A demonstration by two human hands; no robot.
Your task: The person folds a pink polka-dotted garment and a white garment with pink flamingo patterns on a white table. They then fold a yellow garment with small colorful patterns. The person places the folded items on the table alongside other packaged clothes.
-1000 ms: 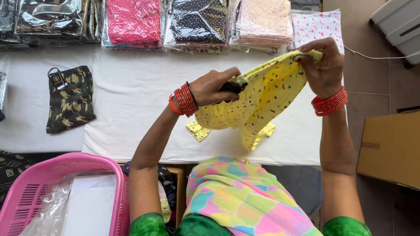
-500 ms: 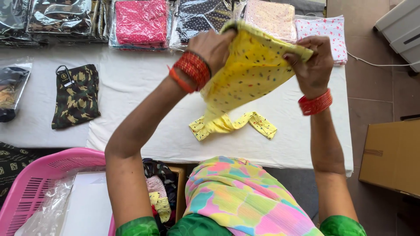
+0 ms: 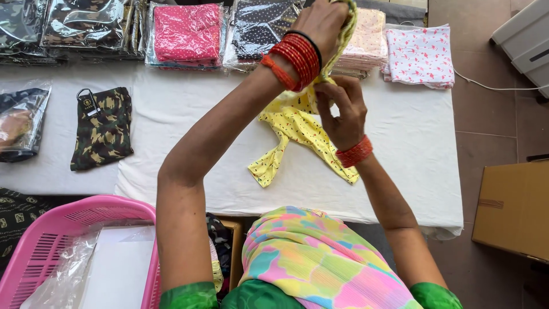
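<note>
Your left hand (image 3: pixel 323 23) is raised high, its fingers curled shut around the top edge of the yellow garment (image 3: pixel 297 134); the fingertips themselves are hidden behind the cloth. Your right hand (image 3: pixel 343 109) sits lower, just below the left wrist, with its fingers pressed together in a pinch on a fold of the same garment. The garment is soft, thin cotton, pale yellow with tiny dark and red specks. It hangs from both hands, and its two narrow ends trail down onto the white cloth covering the table (image 3: pixel 400 171).

Each wrist wears a stack of red bangles (image 3: pixel 294 57), glossy and ridged, the left stack edged with one dark ring.

Left of the yellow garment, well apart from it, one folded camouflage piece (image 3: pixel 103 129) with a small tag lies flat on the table. Beyond the garment, along the far edge, lie clear shiny plastic packets: one pink dotted packet (image 3: pixel 186 34) and one dark dotted packet (image 3: pixel 260 28). To the far right of the garment sits one folded white piece with small pink prints (image 3: pixel 420 54).

Nearer to you than the garment, to the left, is one pink plastic basket (image 3: pixel 68 240) with slotted walls. Right of the garment, off the table, stands one brown cardboard box (image 3: pixel 512 209).
</note>
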